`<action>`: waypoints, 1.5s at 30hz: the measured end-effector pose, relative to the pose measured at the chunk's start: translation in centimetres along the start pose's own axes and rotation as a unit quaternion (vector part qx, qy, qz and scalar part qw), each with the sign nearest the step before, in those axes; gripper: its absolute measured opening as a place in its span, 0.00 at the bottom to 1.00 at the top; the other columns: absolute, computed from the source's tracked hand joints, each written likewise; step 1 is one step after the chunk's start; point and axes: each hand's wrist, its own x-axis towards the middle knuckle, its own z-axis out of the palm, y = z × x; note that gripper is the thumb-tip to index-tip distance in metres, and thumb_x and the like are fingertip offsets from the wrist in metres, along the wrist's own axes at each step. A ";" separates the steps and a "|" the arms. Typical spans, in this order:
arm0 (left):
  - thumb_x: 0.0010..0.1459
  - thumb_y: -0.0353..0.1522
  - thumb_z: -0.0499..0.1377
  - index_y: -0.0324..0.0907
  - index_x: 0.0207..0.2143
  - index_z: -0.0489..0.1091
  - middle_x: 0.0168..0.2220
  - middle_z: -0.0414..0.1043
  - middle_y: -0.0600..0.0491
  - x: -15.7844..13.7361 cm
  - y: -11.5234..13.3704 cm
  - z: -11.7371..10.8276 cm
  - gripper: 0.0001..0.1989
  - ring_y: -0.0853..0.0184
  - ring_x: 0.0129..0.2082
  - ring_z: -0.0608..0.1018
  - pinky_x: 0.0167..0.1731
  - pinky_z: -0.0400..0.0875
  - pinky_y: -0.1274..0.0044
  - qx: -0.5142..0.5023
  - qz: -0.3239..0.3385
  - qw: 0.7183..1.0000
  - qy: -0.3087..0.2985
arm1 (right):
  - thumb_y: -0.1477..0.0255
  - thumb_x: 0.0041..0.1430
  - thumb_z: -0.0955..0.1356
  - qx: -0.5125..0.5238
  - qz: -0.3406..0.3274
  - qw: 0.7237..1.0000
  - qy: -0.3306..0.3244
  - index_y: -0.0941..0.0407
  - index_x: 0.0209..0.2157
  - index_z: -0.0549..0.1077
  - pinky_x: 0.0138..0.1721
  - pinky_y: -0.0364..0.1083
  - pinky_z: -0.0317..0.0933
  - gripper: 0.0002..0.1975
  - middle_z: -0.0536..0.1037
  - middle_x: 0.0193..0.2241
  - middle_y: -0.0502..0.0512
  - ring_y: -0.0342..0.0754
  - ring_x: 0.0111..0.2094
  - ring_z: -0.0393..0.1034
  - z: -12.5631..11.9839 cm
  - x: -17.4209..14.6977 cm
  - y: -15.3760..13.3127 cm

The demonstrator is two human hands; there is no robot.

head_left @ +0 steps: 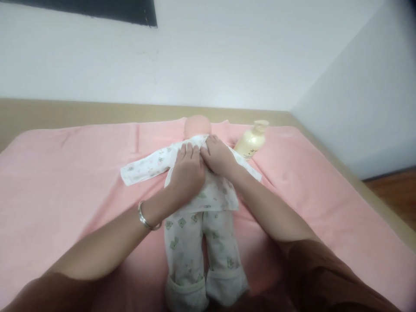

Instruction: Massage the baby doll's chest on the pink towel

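Note:
A baby doll lies stretched out on a pink cloth, its bald head pointing away from me and no face showing. It wears a white printed top and matching trousers with turned-up cuffs. Flat on the upper part of the top rests my left hand, fingers extended. Close beside it, my right hand lies on the top near the neck, its fingers also stretched out. Neither hand grips anything. The doll's left-side sleeve spreads outward; my right forearm partly covers the other sleeve.
A cream pump bottle leans or lies tilted on the cloth, right of the doll. The cloth covers a tan surface bordered by white walls. A dark panel is at the upper left, and brown flooring shows at the right.

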 end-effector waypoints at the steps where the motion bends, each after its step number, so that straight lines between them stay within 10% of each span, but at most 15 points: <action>1: 0.65 0.30 0.43 0.26 0.61 0.62 0.66 0.60 0.32 0.0 -0.1 0.0 0.26 0.47 0.70 0.59 0.67 0.57 0.52 -0.011 -0.003 1.000 -0.005 | 0.70 0.68 0.56 -0.006 0.003 1.000 -0.002 0.66 0.49 0.70 0.57 0.55 0.62 0.18 0.76 0.50 0.70 0.59 0.54 0.67 -0.1 -0.2 -0.2; 9: 0.63 0.34 0.45 0.38 0.53 0.68 0.59 0.70 0.42 2.6 -2.7 -0.2 0.21 0.51 0.63 0.67 0.66 0.60 0.55 -0.105 -0.094 0.990 0.015 | 0.69 0.71 0.54 -0.113 -0.059 0.991 0.029 0.67 0.47 0.71 0.53 0.55 0.64 0.20 0.77 0.44 0.72 0.60 0.48 0.70 -1.2 -3.2 -3.0; 15: 0.63 0.34 0.46 0.38 0.54 0.68 0.57 0.71 0.41 2.4 -2.7 0.6 0.21 0.52 0.62 0.68 0.65 0.61 0.56 -0.102 -0.100 0.989 0.035 | 0.71 0.69 0.57 -0.006 -0.018 1.000 -0.008 0.64 0.48 0.71 0.56 0.54 0.64 0.17 0.77 0.50 0.67 0.57 0.52 0.70 -1.0 -1.4 -1.6; 31: 0.63 0.30 0.45 0.32 0.59 0.67 0.64 0.66 0.40 0.8 -1.3 0.1 0.24 0.55 0.67 0.65 0.69 0.59 0.57 -0.058 0.027 0.997 0.034 | 0.66 0.69 0.58 0.031 0.027 0.999 -0.029 0.62 0.46 0.69 0.55 0.56 0.63 0.16 0.77 0.49 0.68 0.58 0.51 0.70 -1.0 0.0 -0.4; 41: 0.64 0.34 0.45 0.36 0.45 0.72 0.45 0.77 0.40 3.7 -4.1 -0.7 0.19 0.53 0.48 0.77 0.54 0.72 0.59 -0.064 -0.087 0.994 -0.017 | 0.70 0.70 0.54 -0.091 -0.060 0.993 0.039 0.70 0.54 0.68 0.57 0.57 0.62 0.22 0.75 0.50 0.76 0.62 0.54 0.68 -1.0 -3.6 -3.3; 45: 0.65 0.32 0.42 0.30 0.54 0.68 0.56 0.72 0.35 2.2 -2.4 -0.4 0.23 0.50 0.59 0.72 0.62 0.65 0.56 -0.018 -0.041 0.999 -0.005 | 0.74 0.66 0.55 -0.003 -0.032 0.999 0.001 0.63 0.46 0.71 0.52 0.54 0.65 0.16 0.76 0.47 0.68 0.58 0.50 0.70 -0.9 -2.0 -2.2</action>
